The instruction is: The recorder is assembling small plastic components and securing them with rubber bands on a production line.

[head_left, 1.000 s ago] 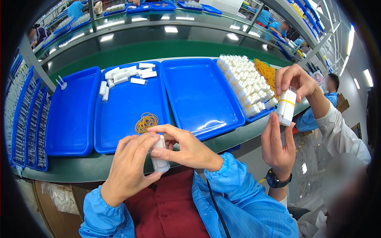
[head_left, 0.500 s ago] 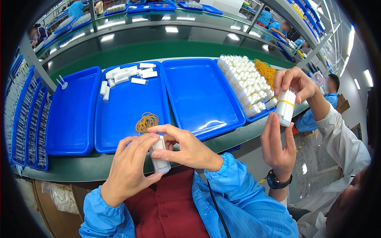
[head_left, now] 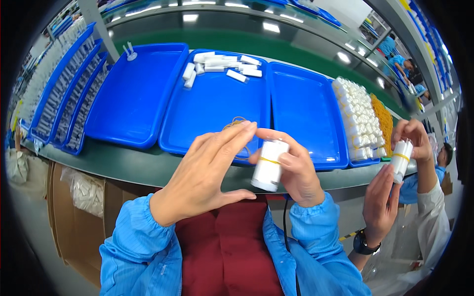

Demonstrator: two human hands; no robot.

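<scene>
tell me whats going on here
The person's right hand holds a white bundle with a yellow band around it; the left hand is open beside it. To the right, a co-worker's hands hold a similar banded bundle. Loose white pieces lie in the blue tray ahead, and many white items stand packed beside a yellow-orange pile of bands.

We see a white cylindrical bundle (head_left: 267, 173) crossed by a yellow rubber band (head_left: 269, 161). Our thin jacket sleeves (head_left: 140, 224) are sky blue with faint fine stripes, our shirt (head_left: 222, 241) deep maroon. The shallow rectangular plastic trays (head_left: 133, 98) are saturated blue, the smooth counter (head_left: 116, 160) dark green. We also find small oblong white blocks (head_left: 215, 63), a mustard-yellow heap of rubber bands (head_left: 381, 118), yellow-and-black striped floor tape (head_left: 349, 235) and a co-worker's black wristwatch (head_left: 365, 245).
</scene>
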